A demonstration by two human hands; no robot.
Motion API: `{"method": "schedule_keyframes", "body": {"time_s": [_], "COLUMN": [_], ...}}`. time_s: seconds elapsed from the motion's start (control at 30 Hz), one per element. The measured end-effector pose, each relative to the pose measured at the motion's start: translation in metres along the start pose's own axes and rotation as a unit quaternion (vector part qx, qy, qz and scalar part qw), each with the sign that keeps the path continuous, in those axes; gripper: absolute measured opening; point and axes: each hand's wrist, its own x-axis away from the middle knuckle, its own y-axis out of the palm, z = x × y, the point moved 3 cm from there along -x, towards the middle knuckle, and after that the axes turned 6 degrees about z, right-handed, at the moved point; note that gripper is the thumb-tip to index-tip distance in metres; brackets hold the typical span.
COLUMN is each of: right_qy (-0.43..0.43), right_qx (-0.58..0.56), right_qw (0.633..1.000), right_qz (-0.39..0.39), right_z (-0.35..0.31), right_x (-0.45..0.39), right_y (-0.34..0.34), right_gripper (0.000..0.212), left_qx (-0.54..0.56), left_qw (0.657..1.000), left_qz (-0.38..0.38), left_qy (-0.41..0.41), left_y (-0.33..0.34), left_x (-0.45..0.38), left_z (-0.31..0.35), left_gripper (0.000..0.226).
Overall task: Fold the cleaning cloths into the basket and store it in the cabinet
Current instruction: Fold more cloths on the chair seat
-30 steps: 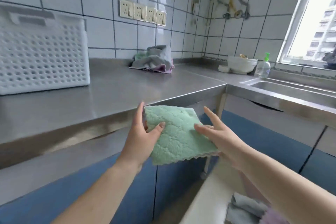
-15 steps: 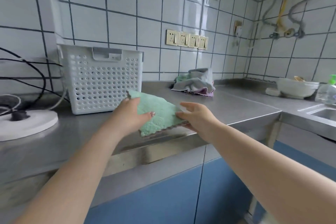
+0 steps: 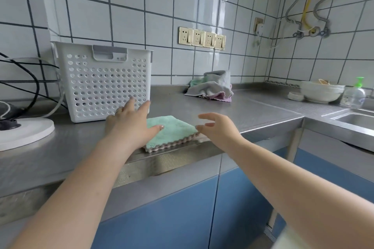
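Cloth (image 3: pixel 172 130), green and folded, is lying on the counter (image 3: pixel 253 111) edge before the basket (image 3: pixel 101 83); left hand (image 3: pixel 129 122) is pressing it flat-fingered, right hand (image 3: pixel 218 127) is hovering open, holding nothing. Likely next: lifting it into the basket

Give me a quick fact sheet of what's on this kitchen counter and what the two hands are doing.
Setting: steel counter against a tiled wall
Green cloth: folded, flat at the counter's front edge
Left hand: fingers spread, thumb resting on the green cloth
Right hand: open, beside the cloth, holding nothing
Basket: white, perforated, upright behind the left hand
Cloth pile: grey, green and pink, unfolded, by the wall
Far right: bowls, soap bottle, sink
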Motion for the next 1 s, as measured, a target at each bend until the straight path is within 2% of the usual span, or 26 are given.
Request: {"method": "schedule_keyframes", "body": {"time_s": [0.1, 0.2, 0.3, 0.37, 0.5, 0.6, 0.67, 0.73, 0.83, 0.87, 0.93, 1.0], "right_qy": [0.016, 0.049, 0.085, 0.112, 0.215, 0.291, 0.321, 0.324, 0.303, 0.268, 0.205, 0.166], "right_qx": [-0.017, -0.025, -0.021, 0.017, 0.107, 0.152, 0.194, 0.260, 0.301, 0.311, 0.401, 0.480], "right_qw": [1.000, 0.998, 0.996, 0.993, 0.970, 0.944, 0.927, 0.908, 0.891, 0.893, 0.862, 0.833], "right_qz": [0.008, 0.015, 0.031, 0.036, 0.045, 0.033, -0.003, -0.053, -0.153, -0.187, -0.234, -0.218], "right_z": [0.017, 0.045, 0.080, 0.106, 0.191, 0.252, 0.289, 0.319, 0.351, 0.355, 0.367, 0.379], "right_x": [0.012, 0.029, 0.056, 0.075, 0.140, 0.186, 0.210, 0.230, 0.260, 0.267, 0.280, 0.283], "right_y": [-0.028, -0.064, -0.113, -0.140, -0.191, -0.204, -0.197, -0.182, -0.160, -0.153, -0.144, -0.142], "right_gripper": [0.046, 0.044, 0.036, 0.033, 0.031, 0.032, 0.031, 0.028, 0.027, 0.036, 0.056, 0.052], "left_qx": [0.082, 0.165, 0.223, 0.247, 0.268, 0.269, 0.283, 0.285, 0.225, 0.214, 0.212, 0.205], "left_qw": [0.991, 0.972, 0.944, 0.932, 0.905, 0.883, 0.864, 0.852, 0.829, 0.820, 0.812, 0.813], "left_qz": [0.067, 0.073, 0.059, 0.023, -0.096, -0.190, -0.253, -0.286, -0.302, -0.289, -0.239, -0.184], "left_qy": [0.078, 0.149, 0.234, 0.263, 0.317, 0.334, 0.331, 0.335, 0.413, 0.446, 0.488, 0.513], "left_y": [-0.002, 0.010, 0.030, 0.052, 0.117, 0.166, 0.199, 0.226, 0.271, 0.280, 0.298, 0.307], "left_x": [0.014, 0.038, 0.064, 0.079, 0.130, 0.173, 0.201, 0.226, 0.264, 0.272, 0.288, 0.295], "left_z": [0.033, 0.080, 0.140, 0.169, 0.233, 0.265, 0.281, 0.292, 0.311, 0.313, 0.320, 0.326], "left_gripper": [0.062, 0.047, 0.049, 0.047, 0.035, 0.034, 0.032, 0.032, 0.035, 0.035, 0.031, 0.023]}}
